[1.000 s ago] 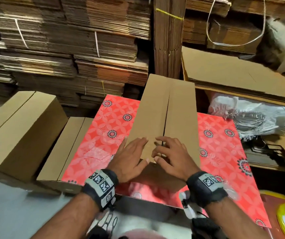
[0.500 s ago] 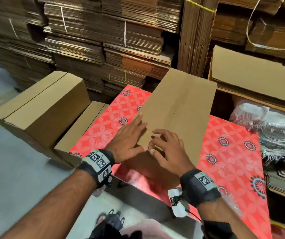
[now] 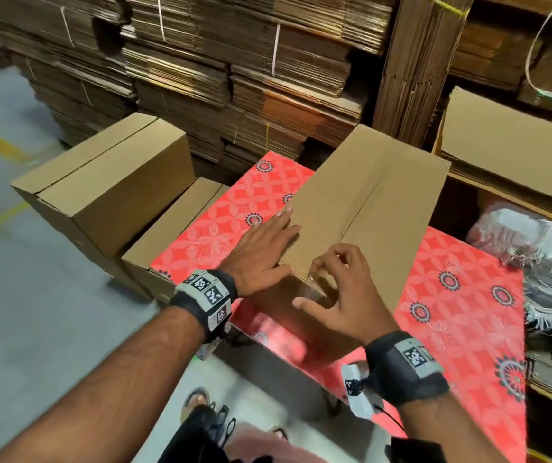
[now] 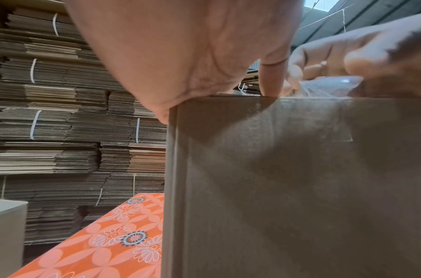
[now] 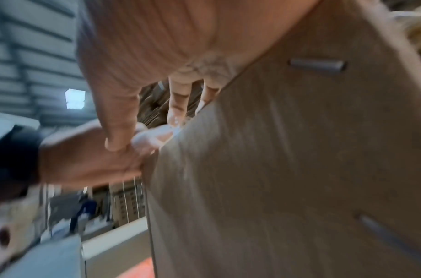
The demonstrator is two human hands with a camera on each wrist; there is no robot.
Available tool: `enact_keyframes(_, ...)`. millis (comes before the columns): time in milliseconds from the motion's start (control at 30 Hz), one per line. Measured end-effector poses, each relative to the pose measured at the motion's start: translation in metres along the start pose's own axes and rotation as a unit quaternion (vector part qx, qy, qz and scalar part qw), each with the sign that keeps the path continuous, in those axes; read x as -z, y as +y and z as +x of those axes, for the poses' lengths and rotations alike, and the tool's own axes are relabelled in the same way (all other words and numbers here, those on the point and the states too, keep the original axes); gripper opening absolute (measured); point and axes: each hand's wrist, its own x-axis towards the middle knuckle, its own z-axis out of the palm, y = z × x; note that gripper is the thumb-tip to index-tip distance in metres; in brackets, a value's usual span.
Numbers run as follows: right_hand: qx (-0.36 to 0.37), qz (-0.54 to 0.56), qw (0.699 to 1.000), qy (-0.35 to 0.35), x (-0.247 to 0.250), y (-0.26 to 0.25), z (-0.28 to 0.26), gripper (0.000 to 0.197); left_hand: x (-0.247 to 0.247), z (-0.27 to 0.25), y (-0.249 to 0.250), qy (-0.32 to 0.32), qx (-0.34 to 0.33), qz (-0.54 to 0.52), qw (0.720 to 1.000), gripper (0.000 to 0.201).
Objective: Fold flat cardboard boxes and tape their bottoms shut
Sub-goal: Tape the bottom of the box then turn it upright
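Note:
A brown cardboard box (image 3: 368,202) stands on the red patterned table (image 3: 461,295), closed flaps facing up with a seam down the middle. My left hand (image 3: 264,248) lies flat on the box's near left corner, fingers straight; its palm (image 4: 181,56) rests on the top edge. At the near edge my right hand (image 3: 318,282) curls its fingers and pinches a crumpled end of clear tape (image 4: 330,86). A strip of that tape (image 4: 345,122) runs a short way down the box's front face. The tape roll is not in view.
Two folded boxes (image 3: 107,195) (image 3: 174,235) sit against the table's left side. Strapped stacks of flat cardboard (image 3: 234,78) wall off the back. Flat sheets (image 3: 508,142) and a plastic-wrapped bundle (image 3: 518,235) lie at the right. Grey floor (image 3: 17,262) opens to the left.
My left hand has slid from the seam to the box's left edge and flattened. My right hand has drawn back to the near edge, thumb out over the front face. The view swung left.

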Motion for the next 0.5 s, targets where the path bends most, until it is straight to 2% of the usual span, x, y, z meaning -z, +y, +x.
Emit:
enact_keyframes(67, 0.012, -0.038, 0.999, 0.017, -0.004, -0.002, -0.001, 0.045, -0.001, 0.001, -0.001, 0.004, -0.003, 0.0, 1.0, 0.091)
enact_keyframes(167, 0.036, -0.038, 0.997, 0.053, -0.006, -0.001, -0.007, 0.018, -0.003, 0.002, -0.004, 0.007, -0.013, 0.007, 1.0, 0.089)
enact_keyframes(200, 0.03, -0.026, 0.997, 0.062, -0.005, 0.0, -0.009, 0.018, -0.004, 0.002, -0.005, 0.007, -0.017, 0.01, 1.0, 0.088)
enact_keyframes(300, -0.08, 0.059, 0.988, 0.119, 0.001, -0.001, -0.009, 0.029, -0.005, 0.002, -0.009, 0.009, -0.022, 0.014, 1.0, 0.087)
enact_keyframes(400, -0.225, 0.182, 0.939, 0.184, 0.007, 0.001, -0.003, 0.048, -0.004, 0.001, -0.005, 0.022, -0.02, 0.013, 0.999, 0.088)
enact_keyframes(433, -0.239, 0.206, 0.931, 0.182, 0.009, 0.001, -0.002, 0.044, -0.004, 0.0, -0.002, 0.027, -0.01, 0.007, 1.0, 0.09)
enact_keyframes(500, -0.213, 0.179, 0.951, 0.136, 0.013, -0.002, -0.002, 0.023, -0.003, -0.002, 0.005, 0.029, 0.013, -0.006, 0.999, 0.094)
